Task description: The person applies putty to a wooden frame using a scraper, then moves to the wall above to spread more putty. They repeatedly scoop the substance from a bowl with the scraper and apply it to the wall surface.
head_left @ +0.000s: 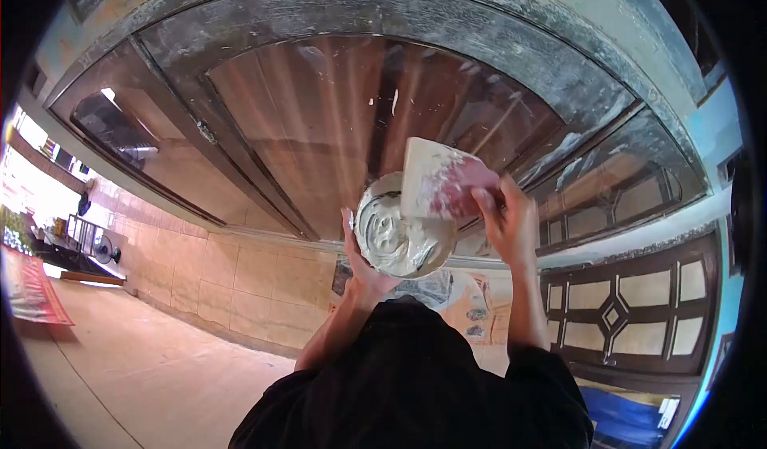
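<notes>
My left hand (pixel 365 273) is closed around the side and underside of a round bowl (pixel 442 255). Thick white putty (pixel 385 232) fills much of the bowl, with swirls and smears up its inner wall. In my right hand (pixel 511 219) is a flat red putty spreader (pixel 449 184), its face and wide edge coated in white. The spreader is tilted over the bowl's right side and overlaps it in this view. My fingers and thumb pinch its right end.
Ahead stands a large arched wooden frame (pixel 335 5) with dark glass (pixel 311 105) and whitish smears on the wood. A panelled door (pixel 627 305) is on the right. Printed sheets (pixel 475 309) lie below the bowl. A fan (pixel 104 249) stands far left.
</notes>
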A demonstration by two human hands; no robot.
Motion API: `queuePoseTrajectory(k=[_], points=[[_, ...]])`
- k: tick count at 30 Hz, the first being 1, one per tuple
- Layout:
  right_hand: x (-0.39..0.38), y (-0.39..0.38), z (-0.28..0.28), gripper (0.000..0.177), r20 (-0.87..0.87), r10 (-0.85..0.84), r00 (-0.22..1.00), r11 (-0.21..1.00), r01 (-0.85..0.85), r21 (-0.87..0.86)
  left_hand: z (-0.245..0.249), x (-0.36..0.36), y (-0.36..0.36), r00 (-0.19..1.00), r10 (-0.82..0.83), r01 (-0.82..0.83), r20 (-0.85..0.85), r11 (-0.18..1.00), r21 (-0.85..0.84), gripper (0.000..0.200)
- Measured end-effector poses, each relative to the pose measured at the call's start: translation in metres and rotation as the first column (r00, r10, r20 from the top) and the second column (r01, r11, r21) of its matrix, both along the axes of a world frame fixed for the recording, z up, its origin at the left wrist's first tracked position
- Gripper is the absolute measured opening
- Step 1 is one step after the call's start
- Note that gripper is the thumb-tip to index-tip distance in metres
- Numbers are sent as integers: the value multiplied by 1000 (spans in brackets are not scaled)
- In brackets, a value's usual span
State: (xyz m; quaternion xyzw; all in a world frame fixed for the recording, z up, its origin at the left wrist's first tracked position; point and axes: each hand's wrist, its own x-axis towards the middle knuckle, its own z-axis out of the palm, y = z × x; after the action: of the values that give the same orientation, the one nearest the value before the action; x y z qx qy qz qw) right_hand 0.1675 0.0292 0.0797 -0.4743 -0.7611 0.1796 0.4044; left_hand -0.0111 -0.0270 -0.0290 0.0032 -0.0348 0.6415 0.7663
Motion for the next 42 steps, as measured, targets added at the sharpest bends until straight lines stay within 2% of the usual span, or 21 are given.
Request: queuePoseTrajectory(k=[1,2,3,7,10,12,16,18,20,22,24,25,26,27,28,29,32,34,36,38,42], points=[[-1,11,0,13,-3,-13,1000,1000,13,0,-6,1,1,999,-30,29,15,999,45,69],[-2,24,-2,14,41,48,998,992,-52,117,-8,2,2,998,-61,58,29,994,95,68],[-2,33,-1,15,96,105,990,964,-125,233,3,3,-1,998,-26,28,-55,999,24,68],[9,40,13,14,163,128,978,937,-173,304,8,2,-2,994,-7,4,-105,999,-36,69],[20,29,21,14,268,101,958,972,-152,177,2,-2,-1,996,20,-24,-86,999,-41,70],[23,18,23,15,277,115,954,993,-101,-67,-2,-2,1,995,34,-36,-94,999,-25,70],[10,8,6,15,246,146,958,983,-112,-146,2,-1,5,997,57,-59,-54,998,-35,68],[4,12,3,13,90,103,991,992,-95,-86,3,1,7,999,23,-24,-44,999,-26,68],[5,31,14,11,75,103,992,990,-96,-101,1,2,5,1000,0,-1,-24,1000,-21,67],[5,50,22,14,182,209,961,973,-223,57,8,2,2,990,-16,10,-137,999,-39,64],[8,66,25,14,232,286,930,952,-303,42,-9,3,2,989,2,0,-147,1000,13,62],[9,70,25,15,282,372,885,920,-393,20,-33,5,2,880,177,-168,-441,984,61,61],[10,71,25,15,284,375,882,918,-397,20,-45,6,2,656,331,-311,-678,937,156,61],[12,72,24,15,299,396,868,915,-401,-48,-37,4,2,655,335,-318,-677,935,156,61],[13,72,23,15,313,416,854,909,-401,-115,-22,1,3,897,190,-163,-400,982,99,62],[15,70,20,15,316,420,851,907,-404,-117,-12,0,3,998,-1,8,-67,995,102,62],[18,59,4,11,256,377,890,919,-324,-226,-5,2,6,988,15,-24,-152,998,-62,64],[19,47,-4,11,280,264,923,941,-182,-286,-9,1,8,991,22,-29,-134,998,-51,66],[17,36,-21,12,241,275,931,948,-221,-228,-11,0,9,993,21,-26,-119,999,-38,67],[9,20,-38,17,33,198,980,937,-179,-301,-8,1,12,994,10,-11,-110,1000,-9,71],[-3,-8,-43,16,-109,124,986,958,-148,-247,-3,1,13,993,73,-76,-93,997,-22,68]])
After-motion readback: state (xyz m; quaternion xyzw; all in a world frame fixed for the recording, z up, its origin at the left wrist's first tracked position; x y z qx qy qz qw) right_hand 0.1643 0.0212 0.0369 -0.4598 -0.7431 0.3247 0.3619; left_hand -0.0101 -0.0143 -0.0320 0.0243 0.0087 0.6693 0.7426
